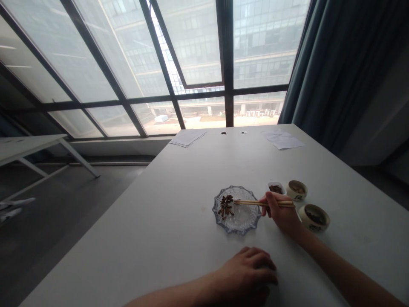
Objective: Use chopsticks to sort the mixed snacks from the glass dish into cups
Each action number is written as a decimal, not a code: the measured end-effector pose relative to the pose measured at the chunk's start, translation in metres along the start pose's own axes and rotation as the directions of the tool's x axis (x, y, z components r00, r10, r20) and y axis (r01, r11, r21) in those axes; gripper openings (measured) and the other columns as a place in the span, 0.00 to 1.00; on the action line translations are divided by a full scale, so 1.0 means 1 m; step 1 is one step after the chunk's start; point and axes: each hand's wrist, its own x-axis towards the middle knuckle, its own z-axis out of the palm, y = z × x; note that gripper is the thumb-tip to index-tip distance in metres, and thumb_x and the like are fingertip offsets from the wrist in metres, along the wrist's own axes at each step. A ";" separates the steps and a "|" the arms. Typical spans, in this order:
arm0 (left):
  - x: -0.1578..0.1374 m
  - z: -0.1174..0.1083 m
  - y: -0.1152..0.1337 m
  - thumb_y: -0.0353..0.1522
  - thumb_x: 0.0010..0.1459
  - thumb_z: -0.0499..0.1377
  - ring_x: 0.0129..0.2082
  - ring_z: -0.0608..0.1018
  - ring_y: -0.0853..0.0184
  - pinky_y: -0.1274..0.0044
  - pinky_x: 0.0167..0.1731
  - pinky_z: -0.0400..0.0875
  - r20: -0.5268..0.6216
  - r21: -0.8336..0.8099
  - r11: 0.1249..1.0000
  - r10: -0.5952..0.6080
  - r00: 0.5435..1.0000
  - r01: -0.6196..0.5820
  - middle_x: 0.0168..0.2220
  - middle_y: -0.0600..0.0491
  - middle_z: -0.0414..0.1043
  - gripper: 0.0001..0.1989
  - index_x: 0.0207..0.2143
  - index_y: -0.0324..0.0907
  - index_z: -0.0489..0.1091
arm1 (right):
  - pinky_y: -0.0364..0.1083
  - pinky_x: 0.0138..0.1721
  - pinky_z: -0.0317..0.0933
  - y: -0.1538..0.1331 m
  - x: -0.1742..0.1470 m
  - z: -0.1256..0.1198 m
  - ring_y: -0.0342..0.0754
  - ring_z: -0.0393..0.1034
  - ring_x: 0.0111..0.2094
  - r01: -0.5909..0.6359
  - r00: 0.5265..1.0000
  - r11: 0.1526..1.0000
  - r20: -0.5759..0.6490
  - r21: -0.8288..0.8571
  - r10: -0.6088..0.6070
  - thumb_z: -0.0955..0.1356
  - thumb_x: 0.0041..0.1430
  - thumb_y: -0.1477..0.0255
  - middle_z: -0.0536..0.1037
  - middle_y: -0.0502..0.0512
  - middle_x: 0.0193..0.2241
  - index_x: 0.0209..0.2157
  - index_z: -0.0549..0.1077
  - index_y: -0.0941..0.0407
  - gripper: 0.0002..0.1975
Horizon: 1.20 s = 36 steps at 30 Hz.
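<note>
My right hand (283, 215) is closed around a pair of wooden chopsticks (252, 203), which point left over a scalloped clear glass dish (247, 224). Small brown elongated pieces (226, 207) lie heaped on the left half of this dish. The chopstick tips are just right of the heap; whether they pinch a piece is too small to tell. In front of the dish, my left hand (251, 268) rests on the table, fingers loosely bent and slightly apart, with nothing visible in it.
Beside my right hand stand a small white dish (275, 187) with brown pieces and two round cream pots (297, 190) with dark marks. Paper sheets (188, 138) lie at the white table's (153, 230) far left corner, more papers (283, 140) at the far right. Windows rise behind.
</note>
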 end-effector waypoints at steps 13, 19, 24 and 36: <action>0.000 0.002 -0.003 0.36 0.65 0.56 0.59 0.70 0.62 0.71 0.60 0.63 0.009 0.009 1.000 0.007 1.000 -0.007 0.54 0.52 0.73 0.11 0.49 0.48 0.69 | 0.43 0.22 0.69 -0.013 0.018 -0.030 0.48 0.77 0.21 -0.059 0.997 0.975 0.059 0.212 0.048 0.68 0.63 0.51 0.81 0.58 0.21 0.29 0.79 0.57 0.23; -0.001 0.003 -0.002 0.37 0.64 0.56 0.59 0.70 0.64 0.72 0.61 0.62 -0.009 0.024 1.000 0.018 1.000 -0.017 0.54 0.53 0.73 0.12 0.49 0.47 0.68 | 0.42 0.20 0.65 0.003 0.019 -0.021 0.44 0.72 0.18 -0.031 0.995 0.978 0.103 0.208 0.010 0.66 0.65 0.51 0.81 0.56 0.21 0.29 0.78 0.57 0.24; -0.001 0.005 -0.004 0.37 0.65 0.55 0.59 0.70 0.64 0.73 0.61 0.61 -0.026 0.024 1.000 0.019 0.999 -0.019 0.55 0.53 0.73 0.12 0.49 0.47 0.69 | 0.40 0.18 0.60 0.003 0.019 -0.022 0.42 0.66 0.16 -0.009 0.996 0.982 0.091 0.187 -0.009 0.65 0.67 0.52 0.78 0.54 0.18 0.28 0.77 0.57 0.24; -0.001 0.005 -0.003 0.37 0.65 0.55 0.58 0.71 0.64 0.73 0.60 0.62 -0.024 0.027 0.999 0.026 0.999 -0.025 0.54 0.53 0.73 0.12 0.49 0.47 0.69 | 0.39 0.16 0.54 0.002 0.019 -0.023 0.40 0.62 0.14 0.003 0.997 0.984 0.079 0.176 -0.017 0.65 0.67 0.52 0.76 0.54 0.16 0.27 0.78 0.58 0.26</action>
